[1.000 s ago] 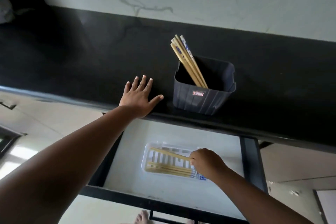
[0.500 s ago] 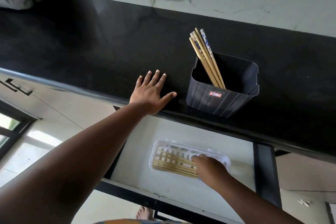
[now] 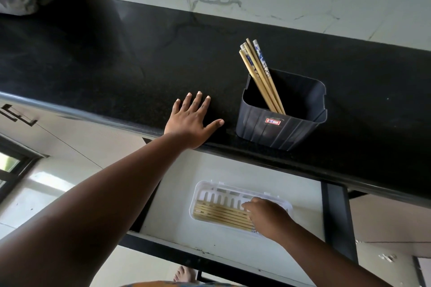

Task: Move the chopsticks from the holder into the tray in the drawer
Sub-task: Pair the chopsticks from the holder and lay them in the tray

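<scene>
Below, the right hand hides the tray's chopstick ends — grip unclear — left hand spread flat.

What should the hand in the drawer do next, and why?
Probably lift the right hand out of the tray and reach up to the holder. Several chopsticks stand there, while the ones in the tray lie flat.

Right hand covering the near ends of the chopsticks in the tray and the tray's right part, its grip on them unclear, lower ends of the chopsticks in the holder hidden by the holder's front wall, red label too small to read, both forearms cut by the bottom edge.
</scene>
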A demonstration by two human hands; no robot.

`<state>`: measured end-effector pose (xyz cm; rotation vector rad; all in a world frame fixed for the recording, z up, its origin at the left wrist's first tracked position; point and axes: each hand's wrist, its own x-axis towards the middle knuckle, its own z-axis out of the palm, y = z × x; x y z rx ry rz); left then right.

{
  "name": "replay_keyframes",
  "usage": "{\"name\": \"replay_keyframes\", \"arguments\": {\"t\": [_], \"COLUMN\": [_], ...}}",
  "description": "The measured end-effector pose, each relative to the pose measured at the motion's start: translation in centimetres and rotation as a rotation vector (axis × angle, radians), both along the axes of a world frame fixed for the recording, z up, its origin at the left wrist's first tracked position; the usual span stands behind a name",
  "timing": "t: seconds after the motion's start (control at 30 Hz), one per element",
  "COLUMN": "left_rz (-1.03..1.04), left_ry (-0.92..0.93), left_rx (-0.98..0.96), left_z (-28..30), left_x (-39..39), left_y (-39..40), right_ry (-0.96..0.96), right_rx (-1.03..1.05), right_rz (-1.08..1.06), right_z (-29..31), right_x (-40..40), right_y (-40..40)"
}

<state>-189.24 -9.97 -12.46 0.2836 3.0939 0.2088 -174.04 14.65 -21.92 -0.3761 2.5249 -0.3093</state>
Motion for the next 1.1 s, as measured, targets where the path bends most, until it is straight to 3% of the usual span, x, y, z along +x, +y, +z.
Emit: {"name": "replay_keyframes", "arguments": {"t": [0.2,0.4,0.5,0.57,0.63,0.8,1.1], "left_rz": [-0.016,-0.01,-0.009,-0.004,0.004,0.022,0.034], "left_ry": [-0.019,-0.043,-0.072,-0.105,-0.145,-0.23,-0.286], "left_rx": [-0.005,-0.012,-0.013,-0.013,-0.02,-0.04,-0.033], "left_z": [0.0,-0.2,-0.3,-0.2,0.0,0.3,1.0], "left_x": [-0.1,-0.4,-0.6,-0.8,-1.1,-1.6,-2.2], "left_y": [-0.1,0.0,0.0,0.0,0.1,0.4,0.5], "right_ry": [-0.043,-0.063,0.104,0.344,0.536,0.561,0.641], "right_rx": [-0.057,-0.383,-0.604,-0.587,-0.432,-0.161,-0.143], "right_rz": [-0.063,-0.201,-0.318,-0.355,-0.374,-0.429,-0.458], "right_z": [4.9,20.3,27.4,29.5,29.6,25.5,23.1], "right_x": [-1.3,-5.7,-8.2,-10.0,-11.8,-14.6,-15.5], "right_y": [-0.2,-0.5,-0.5,-1.1,-2.0,-3.4,-4.2]}}
